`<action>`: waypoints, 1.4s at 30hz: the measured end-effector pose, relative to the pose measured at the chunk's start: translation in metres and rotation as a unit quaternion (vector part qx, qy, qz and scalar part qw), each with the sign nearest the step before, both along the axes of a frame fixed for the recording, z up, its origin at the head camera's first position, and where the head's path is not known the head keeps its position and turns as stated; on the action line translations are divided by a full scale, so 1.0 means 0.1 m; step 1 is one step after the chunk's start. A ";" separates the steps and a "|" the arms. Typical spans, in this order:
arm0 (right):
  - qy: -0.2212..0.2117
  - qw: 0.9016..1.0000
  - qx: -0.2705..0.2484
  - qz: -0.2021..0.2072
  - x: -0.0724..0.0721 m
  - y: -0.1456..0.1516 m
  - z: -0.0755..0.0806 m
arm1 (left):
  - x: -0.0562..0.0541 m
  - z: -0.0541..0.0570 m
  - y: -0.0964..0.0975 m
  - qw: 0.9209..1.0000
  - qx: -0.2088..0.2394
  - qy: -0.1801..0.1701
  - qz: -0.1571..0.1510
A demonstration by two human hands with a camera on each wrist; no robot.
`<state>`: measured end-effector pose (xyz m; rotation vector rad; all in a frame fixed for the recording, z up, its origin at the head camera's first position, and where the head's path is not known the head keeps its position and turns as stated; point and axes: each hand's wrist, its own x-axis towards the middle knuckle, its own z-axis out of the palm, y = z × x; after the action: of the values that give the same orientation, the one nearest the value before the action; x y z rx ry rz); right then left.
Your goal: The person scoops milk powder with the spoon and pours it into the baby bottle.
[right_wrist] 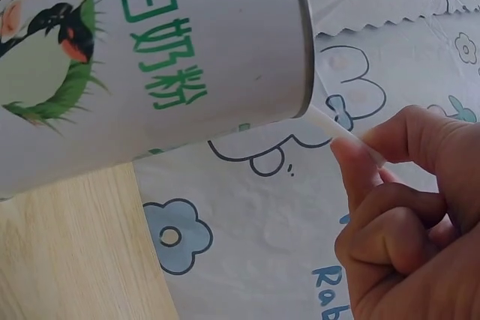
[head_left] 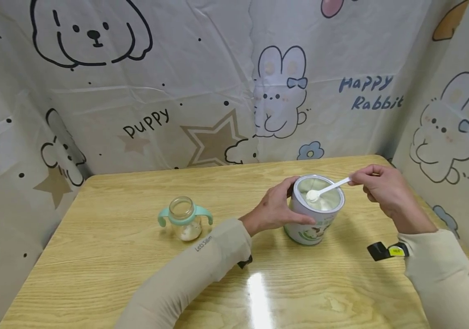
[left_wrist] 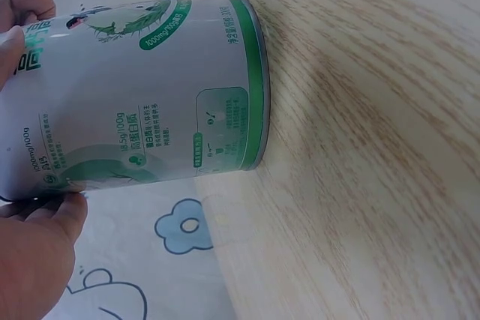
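Observation:
A white milk powder can point(head_left: 309, 228) with green print stands on the wooden table, its top uncovered and pale powder visible inside. My left hand point(head_left: 273, 206) grips the can's left side, thumb across the front near the rim. My right hand point(head_left: 382, 185) pinches the handle end of a white scoop point(head_left: 336, 184); its bowl, heaped with powder, is over the can's mouth. In the right wrist view the can point(right_wrist: 225, 58) hides the scoop's bowl, and only part of the handle point(right_wrist: 335, 127) shows between thumb and finger. Printed lettering covers the can point(left_wrist: 150, 103) in the left wrist view.
Left of the can stands a lidless clear baby bottle point(head_left: 182, 211) with mint-green handles and some whitish powder inside. A cartoon-printed cloth point(head_left: 218, 100) hangs behind the table point(head_left: 135, 274) and along both sides. Dark straps point(head_left: 382, 251) sit on the wrists.

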<state>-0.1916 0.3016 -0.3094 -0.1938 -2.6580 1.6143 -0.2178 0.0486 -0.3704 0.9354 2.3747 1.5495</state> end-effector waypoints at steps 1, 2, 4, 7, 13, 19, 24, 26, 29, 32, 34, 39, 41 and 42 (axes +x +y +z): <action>0.001 1.000 -0.005 0.002 0.00 0.00 0.00 | 0.00 0.00 -0.01 1.000 0.000 0.001 0.000; 0.002 1.000 -0.011 0.005 -0.01 0.01 -0.01 | 0.00 0.00 -0.01 1.000 0.001 0.001 0.000; 0.004 1.000 -0.024 0.010 -0.02 0.03 -0.01 | 0.01 0.01 -0.03 1.000 -0.002 0.003 0.000; 0.008 0.999 -0.049 0.022 -0.03 0.05 0.00 | 0.01 0.03 -0.06 1.000 -0.008 0.007 0.002; 0.004 0.991 -0.125 0.037 -0.05 0.08 0.06 | 0.01 0.08 -0.15 1.000 -0.008 -0.006 0.007; 0.002 0.983 -0.179 0.037 -0.03 0.10 0.12 | 0.02 0.10 -0.22 0.999 0.002 -0.034 0.006; 0.004 0.981 -0.191 0.036 -0.02 0.09 0.16 | 0.02 0.13 -0.28 0.999 0.003 -0.043 0.009; 0.003 0.980 -0.193 0.035 -0.02 0.08 0.19 | 0.02 0.14 -0.30 0.999 0.002 -0.047 0.012; 0.002 0.979 -0.202 0.033 -0.02 0.06 0.22 | 0.02 0.16 -0.35 0.999 0.004 -0.050 0.014; 0.002 0.980 -0.198 0.034 -0.03 0.03 0.25 | 0.01 0.18 -0.39 0.999 0.006 -0.048 0.016; 0.005 0.980 -0.193 0.036 -0.03 0.00 0.28 | 0.01 0.19 -0.42 0.999 0.004 -0.046 0.018; 0.016 0.977 -0.207 0.045 -0.05 -0.09 0.33 | 0.00 0.23 -0.52 0.999 0.003 -0.048 0.025; 0.016 0.975 -0.216 0.045 -0.07 -0.13 0.34 | 0.00 0.25 -0.57 0.998 0.008 -0.049 0.027; 0.016 0.975 -0.218 0.045 -0.07 -0.15 0.34 | 0.00 0.26 -0.60 0.998 0.009 -0.050 0.029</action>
<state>-0.1988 0.2868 -0.2752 -0.0531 -2.2817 2.1902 -0.2181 -0.0111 -0.3449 0.7806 2.3419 1.6022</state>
